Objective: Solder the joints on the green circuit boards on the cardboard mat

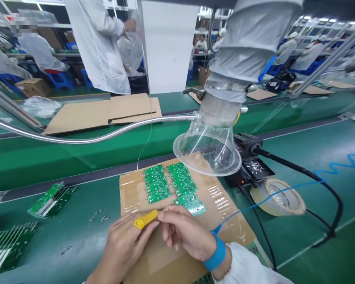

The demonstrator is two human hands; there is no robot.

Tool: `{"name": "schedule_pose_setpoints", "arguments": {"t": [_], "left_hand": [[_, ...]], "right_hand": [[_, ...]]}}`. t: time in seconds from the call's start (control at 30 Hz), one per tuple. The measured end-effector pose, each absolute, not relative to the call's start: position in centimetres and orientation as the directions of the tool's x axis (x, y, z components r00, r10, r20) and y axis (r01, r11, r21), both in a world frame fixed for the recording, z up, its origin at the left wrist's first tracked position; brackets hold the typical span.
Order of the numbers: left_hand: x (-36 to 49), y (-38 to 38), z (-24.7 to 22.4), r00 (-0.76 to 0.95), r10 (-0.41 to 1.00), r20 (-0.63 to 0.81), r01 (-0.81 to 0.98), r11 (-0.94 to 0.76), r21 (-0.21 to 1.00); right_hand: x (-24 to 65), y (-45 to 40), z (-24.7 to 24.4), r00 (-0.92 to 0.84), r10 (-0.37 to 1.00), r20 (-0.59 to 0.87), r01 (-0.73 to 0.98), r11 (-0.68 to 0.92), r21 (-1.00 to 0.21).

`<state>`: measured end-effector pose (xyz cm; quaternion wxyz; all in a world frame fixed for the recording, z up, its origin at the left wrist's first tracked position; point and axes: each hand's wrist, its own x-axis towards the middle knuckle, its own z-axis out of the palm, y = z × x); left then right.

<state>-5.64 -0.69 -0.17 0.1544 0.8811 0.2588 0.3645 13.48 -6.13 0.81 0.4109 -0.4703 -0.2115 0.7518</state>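
Observation:
Over the cardboard sheet, my left hand has its fingers closed, with a yellow sleeve around one finger. My right hand, with a blue band at the wrist, meets it fingertip to fingertip in a pinch. Whatever lies between the fingertips is too small to make out. Just beyond my hands, two green circuit board panels, a left one and a right one, lie side by side on the cardboard.
A clear funnel hood hangs above the cardboard's far right. Right of it are a black device, a tape roll and cables. More boards and small metal pieces lie at left. People in white coats are beyond.

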Motion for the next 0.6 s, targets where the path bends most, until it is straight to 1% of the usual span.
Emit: {"name": "schedule_pose_setpoints", "arguments": {"t": [0.07, 0.1, 0.13, 0.17, 0.2, 0.23, 0.27, 0.3, 0.33, 0.37, 0.43, 0.5, 0.6], "left_hand": [[-5.81, -0.56, -0.31, 0.615, 0.538, 0.577, 0.345, -0.841, 0.416], [-5.91, -0.51, -0.45, 0.614, 0.544, 0.572, 0.349, -0.837, 0.422], [-6.00, -0.47, -0.61, 0.601, 0.572, 0.558, 0.360, -0.817, 0.450], [-6.07, -0.43, -0.79, 0.576, 0.627, 0.525, 0.382, -0.774, 0.506], [-6.09, -0.39, -0.94, 0.542, 0.704, 0.459, 0.405, -0.697, 0.591], [-6.08, -0.35, -1.06, 0.505, 0.786, 0.357, 0.419, -0.584, 0.695], [-6.01, -0.30, -1.13, 0.474, 0.852, 0.221, 0.416, -0.438, 0.797], [-5.92, -0.23, -1.12, 0.457, 0.887, 0.069, 0.396, -0.273, 0.877], [-5.81, -0.15, -1.05, 0.456, 0.887, -0.070, 0.363, -0.113, 0.925], [-5.71, -0.07, -0.93, 0.462, 0.868, -0.181, 0.325, 0.024, 0.945], [-5.55, 0.07, -0.62, 0.480, 0.821, -0.309, 0.267, 0.199, 0.943], [-5.47, 0.13, -0.40, 0.499, 0.791, -0.355, 0.237, 0.270, 0.933], [-5.39, 0.05, -0.51, 0.522, 0.769, -0.370, 0.233, 0.289, 0.929]], "right_hand": [[13.31, -6.18, 0.69, -0.246, 0.793, -0.557, -0.445, -0.603, -0.662], [13.19, -6.20, 0.63, -0.245, 0.789, -0.564, -0.443, -0.608, -0.659], [13.06, -6.21, 0.57, -0.234, 0.793, -0.562, -0.432, -0.603, -0.670], [12.96, -6.21, 0.50, -0.218, 0.804, -0.553, -0.415, -0.589, -0.693], [12.87, -6.22, 0.41, -0.203, 0.820, -0.535, -0.391, -0.569, -0.723], [12.83, -6.25, 0.31, -0.182, 0.841, -0.509, -0.359, -0.539, -0.762], [12.81, -6.30, 0.20, -0.147, 0.868, -0.474, -0.316, -0.495, -0.809], [12.83, -6.37, 0.08, -0.100, 0.900, -0.425, -0.256, -0.436, -0.863], [12.88, -6.47, -0.02, -0.041, 0.932, -0.360, -0.174, -0.362, -0.916], [12.93, -6.59, -0.11, 0.015, 0.959, -0.281, -0.079, -0.279, -0.957], [12.99, -6.83, -0.22, 0.075, 0.989, -0.127, 0.099, -0.134, -0.986], [12.94, -6.97, -0.24, 0.071, 0.996, -0.052, 0.187, -0.064, -0.980], [12.79, -6.90, -0.16, 0.067, 0.997, -0.047, 0.229, -0.061, -0.972]]}}
